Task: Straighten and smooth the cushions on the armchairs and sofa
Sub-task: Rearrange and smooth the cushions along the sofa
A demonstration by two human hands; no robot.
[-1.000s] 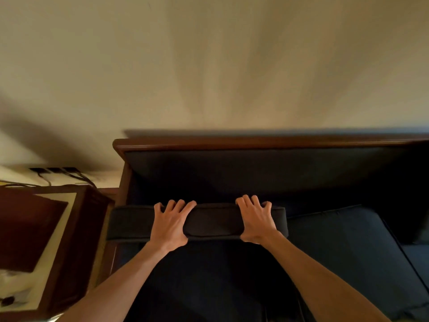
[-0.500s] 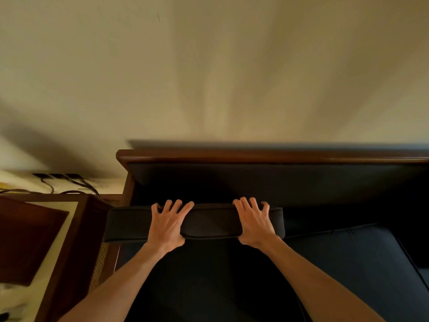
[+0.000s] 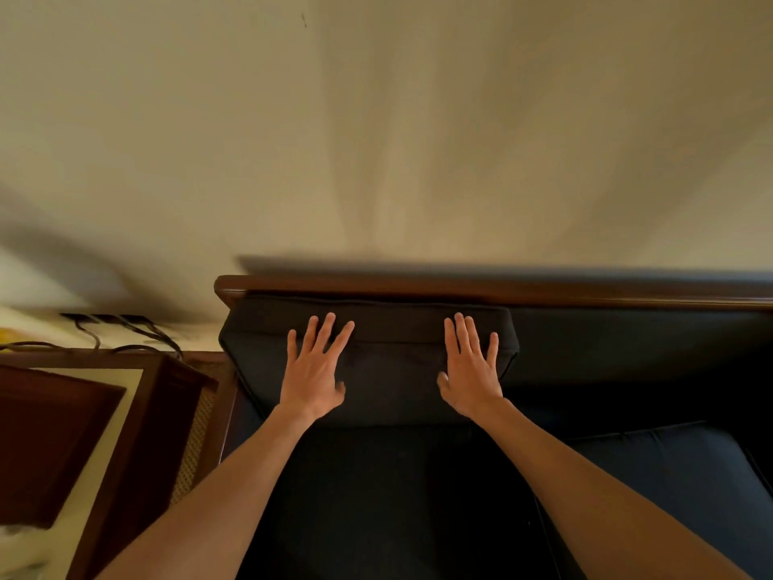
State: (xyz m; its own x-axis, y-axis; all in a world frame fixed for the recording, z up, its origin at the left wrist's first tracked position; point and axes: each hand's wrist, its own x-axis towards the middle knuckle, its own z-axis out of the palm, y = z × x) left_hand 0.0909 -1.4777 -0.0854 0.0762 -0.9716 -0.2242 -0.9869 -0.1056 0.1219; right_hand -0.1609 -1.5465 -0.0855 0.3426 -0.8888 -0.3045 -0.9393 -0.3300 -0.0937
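A dark back cushion (image 3: 391,370) leans upright against the sofa's wooden back rail (image 3: 460,286) at the sofa's left end. My left hand (image 3: 316,370) lies flat on its front face, fingers spread, toward the cushion's left side. My right hand (image 3: 470,366) lies flat on the same face toward the right side, fingers apart. Neither hand grips anything. Below the hands a dark seat cushion (image 3: 376,496) is partly hidden by my forearms. A second seat cushion (image 3: 677,466) sits to the right.
A dark wooden side table (image 3: 125,433) stands close to the sofa's left end. Black cables (image 3: 121,328) run along the wall behind it. A plain beige wall (image 3: 376,140) rises straight behind the sofa.
The back cushion went from lying tipped forward, gripped along its top edge, to standing against the back rail. Both hands have let go of the edge and now press flat on its face.
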